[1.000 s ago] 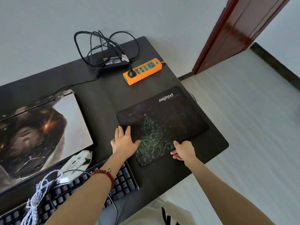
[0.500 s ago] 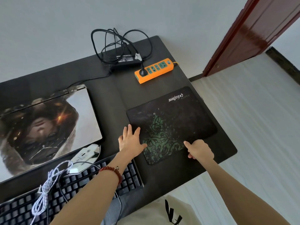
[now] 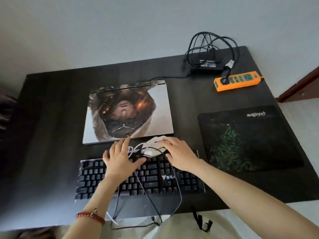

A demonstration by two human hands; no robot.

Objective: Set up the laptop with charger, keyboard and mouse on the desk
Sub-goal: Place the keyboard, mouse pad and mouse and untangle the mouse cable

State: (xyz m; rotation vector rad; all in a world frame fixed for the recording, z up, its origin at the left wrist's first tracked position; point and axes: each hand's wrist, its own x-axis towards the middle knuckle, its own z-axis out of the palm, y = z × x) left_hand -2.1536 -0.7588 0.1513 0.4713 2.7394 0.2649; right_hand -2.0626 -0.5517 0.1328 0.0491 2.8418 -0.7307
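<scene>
A closed laptop (image 3: 127,111) with a picture on its lid lies in the middle of the dark desk (image 3: 57,118). In front of it sits a black keyboard (image 3: 155,180). A white mouse (image 3: 152,146) rests at the keyboard's far edge, and my right hand (image 3: 179,154) lies over it, fingers curled on its top. My left hand (image 3: 120,161) hovers over the keyboard's upper rows with fingers spread, beside a bundled white cable (image 3: 133,149). The black charger brick (image 3: 205,65) with looped cords sits at the back right; one cord runs to the laptop's rear.
An orange power strip (image 3: 238,81) with one plug in it lies right of the charger. A black and green mouse pad (image 3: 250,138) covers the desk's right side. Thin cables (image 3: 177,195) hang over the desk's near edge. A dark red door frame (image 3: 300,85) stands at the right.
Both hands have left the mouse pad and moved left to the keyboard and mouse. My view has swung left, so the laptop is now central.
</scene>
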